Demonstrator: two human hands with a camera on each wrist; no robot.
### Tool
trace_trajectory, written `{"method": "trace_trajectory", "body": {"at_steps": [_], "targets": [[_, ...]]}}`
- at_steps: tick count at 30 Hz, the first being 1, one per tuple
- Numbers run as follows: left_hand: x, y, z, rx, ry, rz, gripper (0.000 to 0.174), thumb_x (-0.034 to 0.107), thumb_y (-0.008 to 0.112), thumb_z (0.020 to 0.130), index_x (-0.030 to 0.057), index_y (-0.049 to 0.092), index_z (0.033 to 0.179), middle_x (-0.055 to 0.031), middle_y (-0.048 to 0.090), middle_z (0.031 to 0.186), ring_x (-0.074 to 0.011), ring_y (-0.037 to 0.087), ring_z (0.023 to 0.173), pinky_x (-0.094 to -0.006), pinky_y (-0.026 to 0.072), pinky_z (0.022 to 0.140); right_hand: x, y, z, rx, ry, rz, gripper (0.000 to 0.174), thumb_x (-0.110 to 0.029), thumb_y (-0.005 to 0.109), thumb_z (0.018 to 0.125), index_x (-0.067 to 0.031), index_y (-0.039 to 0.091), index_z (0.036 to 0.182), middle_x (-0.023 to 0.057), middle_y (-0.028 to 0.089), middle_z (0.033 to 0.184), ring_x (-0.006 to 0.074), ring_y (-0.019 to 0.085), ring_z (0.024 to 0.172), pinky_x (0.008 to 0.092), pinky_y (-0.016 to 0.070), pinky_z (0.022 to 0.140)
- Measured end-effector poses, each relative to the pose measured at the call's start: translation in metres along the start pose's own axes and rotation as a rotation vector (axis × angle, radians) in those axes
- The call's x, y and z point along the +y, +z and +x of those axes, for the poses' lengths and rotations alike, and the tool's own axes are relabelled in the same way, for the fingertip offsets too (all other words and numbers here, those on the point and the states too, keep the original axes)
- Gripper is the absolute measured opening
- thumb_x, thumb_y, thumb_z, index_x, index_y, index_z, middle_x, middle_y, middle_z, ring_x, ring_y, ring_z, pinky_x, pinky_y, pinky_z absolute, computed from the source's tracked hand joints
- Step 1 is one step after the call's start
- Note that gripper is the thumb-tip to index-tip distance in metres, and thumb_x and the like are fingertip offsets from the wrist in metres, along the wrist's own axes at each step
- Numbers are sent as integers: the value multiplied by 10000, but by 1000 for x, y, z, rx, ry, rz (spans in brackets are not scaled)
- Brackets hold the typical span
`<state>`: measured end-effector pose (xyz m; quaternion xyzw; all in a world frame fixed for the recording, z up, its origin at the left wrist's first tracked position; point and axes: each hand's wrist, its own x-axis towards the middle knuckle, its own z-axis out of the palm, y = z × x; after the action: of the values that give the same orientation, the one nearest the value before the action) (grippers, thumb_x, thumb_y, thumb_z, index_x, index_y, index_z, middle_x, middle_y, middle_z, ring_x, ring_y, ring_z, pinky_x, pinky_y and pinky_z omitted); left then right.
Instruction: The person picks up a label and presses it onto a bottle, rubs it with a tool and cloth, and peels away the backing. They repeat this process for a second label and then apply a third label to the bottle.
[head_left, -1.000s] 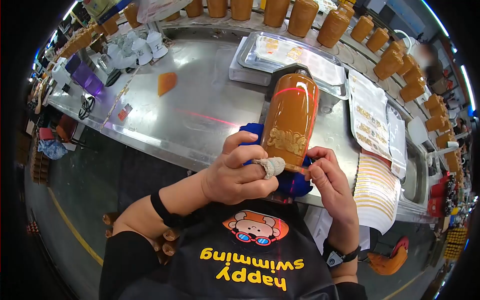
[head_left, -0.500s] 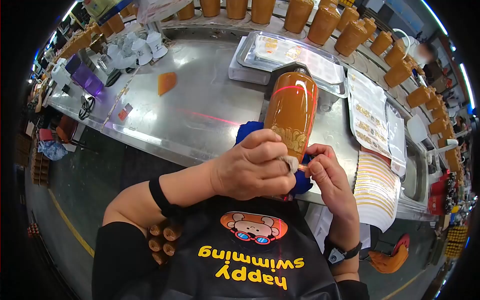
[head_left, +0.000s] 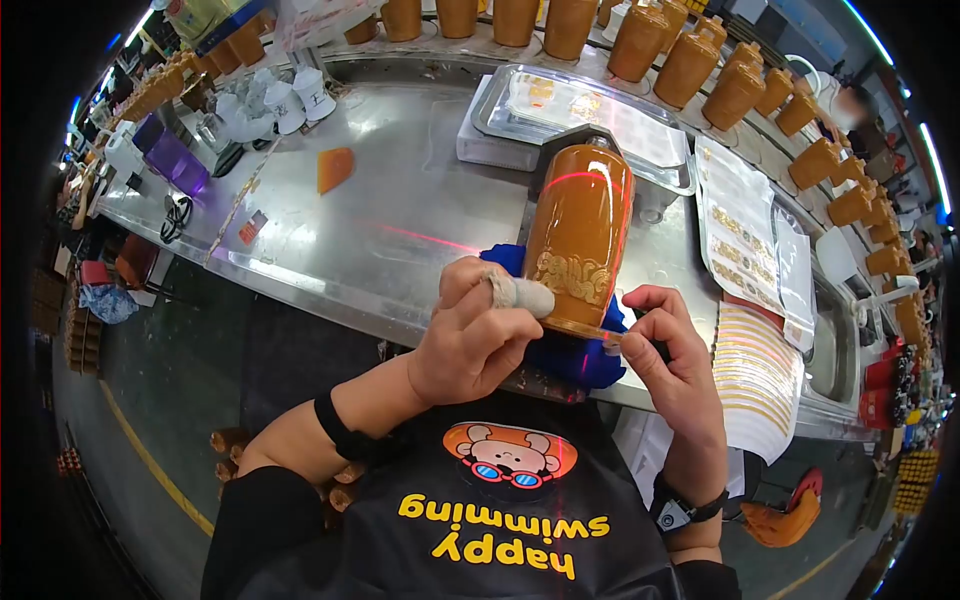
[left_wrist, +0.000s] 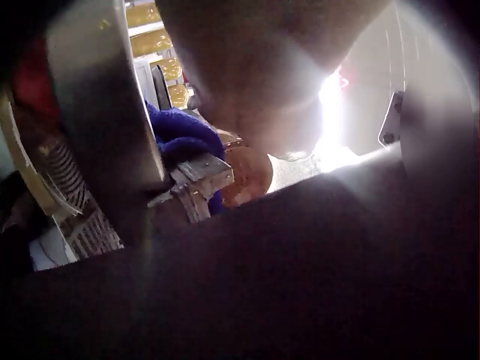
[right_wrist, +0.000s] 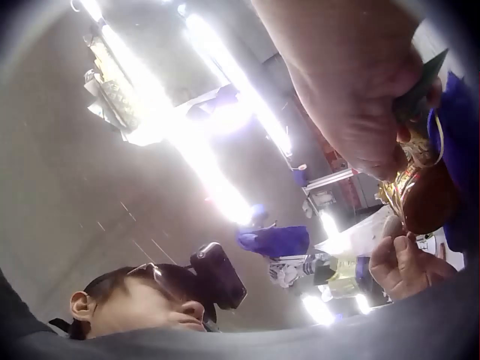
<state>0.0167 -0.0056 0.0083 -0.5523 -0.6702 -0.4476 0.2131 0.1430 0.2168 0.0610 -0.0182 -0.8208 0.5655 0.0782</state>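
A glossy brown bottle [head_left: 585, 215] lies tilted with its base toward me and its neck against a dark rest [head_left: 553, 150]. Raised gold ornament [head_left: 572, 277] runs round its lower body. My left hand [head_left: 465, 340] touches the bottle near the base with its index finger, which wears a pale finger cot [head_left: 522, 296]; its other fingers are bent. At the base's right side, my right hand [head_left: 680, 370] pinches the end of a thin amber decal strip [head_left: 600, 333]. A dark green flat piece [right_wrist: 421, 90] shows by that hand in the right wrist view. Blue cloth [head_left: 590, 368] lies under the bottle.
A metal tray [head_left: 490, 118] with decal sheets stands behind the bottle. More sheets [head_left: 740, 220] and a sheet of curved strips [head_left: 755, 380] lie at right. Brown bottles [head_left: 635, 45] line the back. An orange scraper-like piece [head_left: 335, 170] and a purple bottle [head_left: 170, 152] are at left.
My left hand moved right across the bottle's base, then back left, its cot-covered finger now at the left side. The right hand stays at the strip's end. The bottles behind shifted right.
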Motion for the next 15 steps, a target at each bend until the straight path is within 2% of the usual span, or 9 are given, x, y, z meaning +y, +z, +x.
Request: {"method": "trace_trajectory", "body": {"at_steps": [3, 7, 15], "targets": [[10, 4, 9, 32, -221, -73, 286, 160, 683, 839, 88, 548, 1080, -132, 580, 1147, -341, 484, 1011, -446, 344, 956, 14, 0, -3, 6, -32, 4, 167, -152, 667, 910, -18, 597, 838, 106, 494, 1138, 177, 489, 1006, 271, 404, 836], [8, 7, 8, -107, -470, -163, 505, 257, 651, 909, 51, 395, 1293, -165, 382, 1332, -275, 392, 1218, -376, 285, 1061, 13, 3, -1, 2, -19, 18, 169, -150, 666, 909, -18, 594, 832, 107, 492, 1134, 180, 485, 1013, 283, 396, 861], [9, 11, 11, -79, -534, -185, 506, 271, 650, 912, 50, 394, 1288, -121, 396, 1196, -248, 394, 1181, -355, 294, 1049, 13, 7, 1, 7, -17, 54, 180, -153, 656, 922, -17, 589, 824, 97, 490, 1118, 164, 484, 992, 278, 396, 864]]}}
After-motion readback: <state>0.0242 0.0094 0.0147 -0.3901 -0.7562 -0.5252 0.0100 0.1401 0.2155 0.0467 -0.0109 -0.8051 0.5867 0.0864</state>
